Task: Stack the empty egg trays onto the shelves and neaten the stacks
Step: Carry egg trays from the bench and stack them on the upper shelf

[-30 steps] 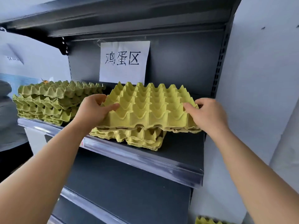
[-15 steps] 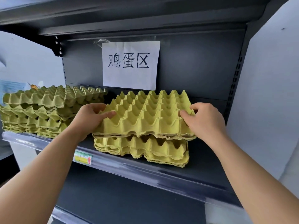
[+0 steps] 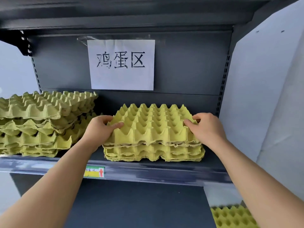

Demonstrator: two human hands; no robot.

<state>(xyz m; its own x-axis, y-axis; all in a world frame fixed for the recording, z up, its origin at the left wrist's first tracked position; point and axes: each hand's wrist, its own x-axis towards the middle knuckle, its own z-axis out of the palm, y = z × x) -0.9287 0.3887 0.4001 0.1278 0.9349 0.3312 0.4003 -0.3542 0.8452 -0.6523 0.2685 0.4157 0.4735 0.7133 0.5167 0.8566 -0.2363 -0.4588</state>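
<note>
A yellow-green egg tray sits on top of a short stack of trays on the dark shelf. My left hand grips the top tray's left edge, thumb lying in a cup. At the tray's right edge my right hand grips it the same way. The top tray lines up closely with the stack beneath. A taller, uneven stack of trays stands to the left on the same shelf.
A white paper sign hangs on the shelf's back panel. Another shelf board runs overhead. A white wall closes the right side. More yellow trays lie low at the bottom right. A price label sits on the shelf's front rail.
Both hands lowered the top tray onto the stack and squared it with the trays beneath; the gap under it has closed. The camera has moved closer and more head-on.
</note>
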